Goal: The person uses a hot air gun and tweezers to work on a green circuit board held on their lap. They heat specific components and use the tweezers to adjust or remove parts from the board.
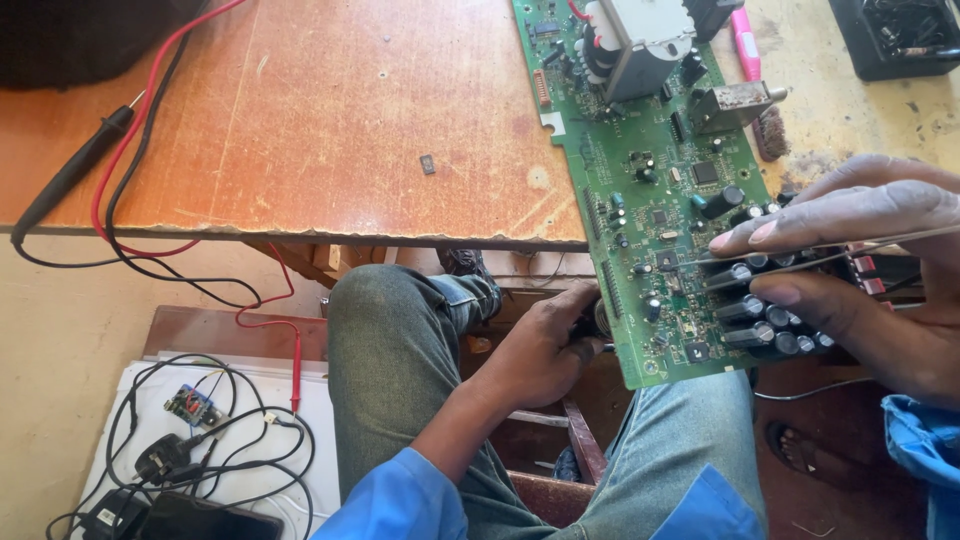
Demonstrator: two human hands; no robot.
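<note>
Fingers of the right hand (850,270) are lying spread across a green circuit board (655,200), the thumb pressing at its near edge beside a row of dark cylindrical capacitors (765,320), so the hand is gripping the board's right side. Two thin metal rods (880,245) are running under those fingers. The board is resting partly on the wooden desk (350,120) and is jutting out over the person's denim-clad knees. The left hand (545,350) is curling closed around a small dark tool (590,325) right at the board's lower left edge. A black test probe (75,165) with red and black leads is lying far left on the desk.
</note>
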